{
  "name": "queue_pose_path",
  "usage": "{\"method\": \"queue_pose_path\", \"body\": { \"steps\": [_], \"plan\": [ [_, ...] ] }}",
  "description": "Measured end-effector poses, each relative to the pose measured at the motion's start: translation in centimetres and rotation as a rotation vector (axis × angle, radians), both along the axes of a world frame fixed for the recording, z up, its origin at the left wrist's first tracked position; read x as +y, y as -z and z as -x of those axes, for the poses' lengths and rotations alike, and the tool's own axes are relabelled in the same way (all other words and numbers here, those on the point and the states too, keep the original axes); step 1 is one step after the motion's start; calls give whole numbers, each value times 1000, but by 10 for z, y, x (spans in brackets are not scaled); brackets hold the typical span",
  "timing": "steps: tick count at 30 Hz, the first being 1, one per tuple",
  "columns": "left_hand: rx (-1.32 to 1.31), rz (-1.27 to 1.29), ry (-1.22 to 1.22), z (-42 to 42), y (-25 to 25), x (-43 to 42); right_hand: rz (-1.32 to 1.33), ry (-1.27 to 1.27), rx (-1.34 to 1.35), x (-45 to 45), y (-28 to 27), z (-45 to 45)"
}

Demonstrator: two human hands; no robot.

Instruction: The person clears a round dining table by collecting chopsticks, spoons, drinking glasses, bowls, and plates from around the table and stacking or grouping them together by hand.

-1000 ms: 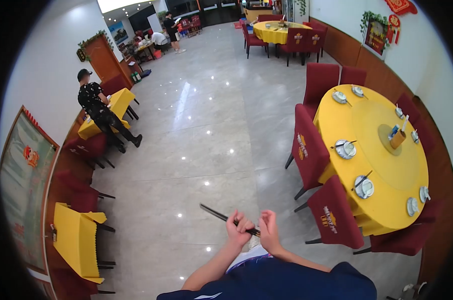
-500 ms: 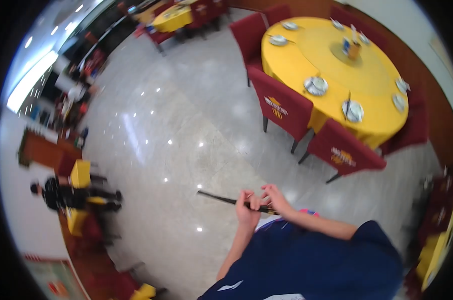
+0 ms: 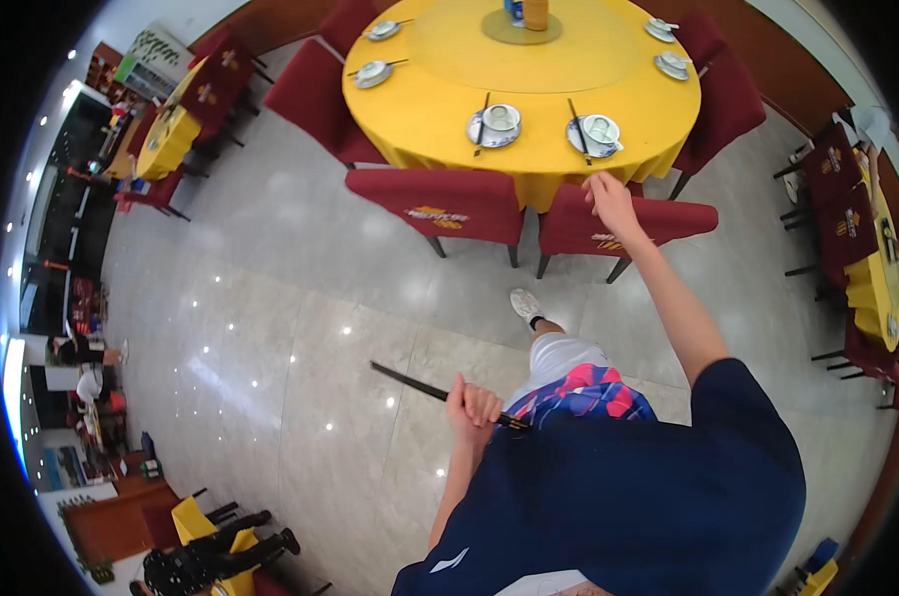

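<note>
My left hand (image 3: 474,409) is closed round a bundle of black chopsticks (image 3: 408,379) with gold marks near one end, held in front of my body. My right hand (image 3: 610,204) reaches forward over the back of a red chair (image 3: 673,226). Its fingers are curled together, and whether anything is between them is hidden. Beyond it stands a round table with a yellow cloth (image 3: 429,129). Close to my right hand, one place setting has a plate with a bowl (image 3: 600,131) and a pair of chopsticks (image 3: 579,131). Another bowl (image 3: 497,121) sits to its left, also with chopsticks.
A second red chair (image 3: 439,204) stands left of the one before me. A turntable (image 3: 529,60) carries a stand with an orange-brown container (image 3: 536,14). Other yellow tables (image 3: 171,134) stand left and right (image 3: 871,268). A person in black (image 3: 211,556) is at lower left.
My view has turned and come closer to the round table. My right hand has left the chopsticks and stretched forward over the chair; my left hand keeps the bundle.
</note>
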State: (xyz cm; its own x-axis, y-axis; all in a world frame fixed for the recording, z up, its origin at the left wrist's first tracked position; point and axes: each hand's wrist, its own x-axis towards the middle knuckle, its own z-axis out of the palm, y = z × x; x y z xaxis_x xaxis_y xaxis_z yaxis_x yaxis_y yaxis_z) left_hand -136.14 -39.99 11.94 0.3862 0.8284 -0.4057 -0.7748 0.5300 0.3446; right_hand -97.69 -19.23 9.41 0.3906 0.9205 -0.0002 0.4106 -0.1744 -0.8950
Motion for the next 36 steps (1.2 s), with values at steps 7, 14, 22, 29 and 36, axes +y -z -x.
{"method": "queue_pose_path", "body": {
  "steps": [7, 14, 22, 29, 36],
  "plan": [
    [25, 74, -146, -28, -10, 126, 673, 267, 448, 136, 182, -159],
    [153, 123, -260, -51, -17, 189, 710, 263, 686, 176, 229, -153],
    [161, 147, -232, -61, -24, 222, 613, 295, 682, 182, 225, -137],
    [170, 79, -213, -59, -22, 262, 362, 110, 640, 149, 129, -66],
    [186, -66, -50, -36, 12, 302, 275, -656, 388, 67, -18, 148]
  ]
}}
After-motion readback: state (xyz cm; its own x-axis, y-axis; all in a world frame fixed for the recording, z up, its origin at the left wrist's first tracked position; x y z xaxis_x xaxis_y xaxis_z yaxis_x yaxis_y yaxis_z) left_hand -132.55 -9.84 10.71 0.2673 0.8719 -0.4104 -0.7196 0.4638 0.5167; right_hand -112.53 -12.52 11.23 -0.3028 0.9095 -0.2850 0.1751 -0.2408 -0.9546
